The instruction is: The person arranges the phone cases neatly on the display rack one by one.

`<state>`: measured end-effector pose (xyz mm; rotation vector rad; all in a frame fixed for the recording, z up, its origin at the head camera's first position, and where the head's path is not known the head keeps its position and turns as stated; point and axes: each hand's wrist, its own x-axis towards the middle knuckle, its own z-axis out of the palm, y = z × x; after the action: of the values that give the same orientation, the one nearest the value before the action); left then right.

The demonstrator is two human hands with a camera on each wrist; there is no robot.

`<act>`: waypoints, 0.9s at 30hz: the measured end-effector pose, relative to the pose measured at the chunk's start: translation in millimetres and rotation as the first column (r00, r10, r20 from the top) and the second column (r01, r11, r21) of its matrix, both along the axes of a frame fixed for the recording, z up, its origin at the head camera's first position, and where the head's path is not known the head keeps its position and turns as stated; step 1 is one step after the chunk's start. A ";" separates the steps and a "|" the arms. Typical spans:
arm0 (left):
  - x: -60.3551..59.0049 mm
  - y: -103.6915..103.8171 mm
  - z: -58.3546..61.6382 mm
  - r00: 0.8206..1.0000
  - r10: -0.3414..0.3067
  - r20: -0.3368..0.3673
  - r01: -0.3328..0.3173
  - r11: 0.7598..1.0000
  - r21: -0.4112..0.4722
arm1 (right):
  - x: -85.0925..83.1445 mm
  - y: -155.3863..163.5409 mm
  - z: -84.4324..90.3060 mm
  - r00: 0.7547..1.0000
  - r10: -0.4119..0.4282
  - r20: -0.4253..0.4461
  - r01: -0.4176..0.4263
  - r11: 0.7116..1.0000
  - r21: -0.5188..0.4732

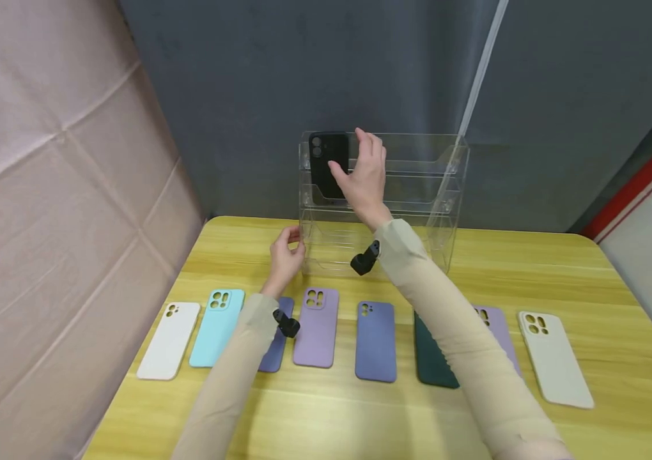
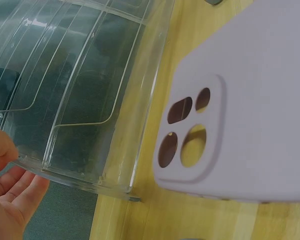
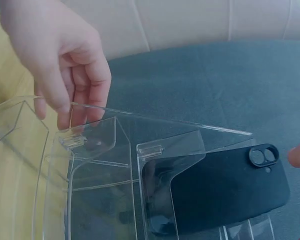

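A clear tiered acrylic display rack [image 1: 412,207] stands toward the back of the wooden table. In its top tier, at the left end, a black phone case [image 1: 320,176] leans upright with the camera cutout at the top; the right wrist view shows the case [image 3: 220,187] behind the clear front lip. My right hand [image 1: 367,176] is just beside the case, thumb and fingers spread, and the right wrist view shows a gap between fingertips and case. My left hand [image 1: 287,257] pinches the rack's left side wall between thumb and fingers.
A row of phone cases lies along the table [image 1: 326,421]: white [image 1: 169,342], turquoise [image 1: 217,329], lilac [image 1: 316,329], blue [image 1: 376,342], dark green [image 1: 435,358], cream [image 1: 556,361] and others partly under my forearms. A grey curtain [image 1: 245,108] hangs behind the rack.
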<state>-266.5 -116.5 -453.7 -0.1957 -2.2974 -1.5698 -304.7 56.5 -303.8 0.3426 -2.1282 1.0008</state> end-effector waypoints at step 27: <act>-3.3 -5.6 0.3 0.999 -0.013 -0.031 0.013 1.000 0.006 | 66.8 81.1 -51.8 0.997 0.010 -0.076 -0.021 0.991 -0.134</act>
<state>-269.7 -122.1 -453.3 -0.2322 -2.2724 -1.5687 -237.9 137.6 -355.6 0.3260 -1.9814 1.1168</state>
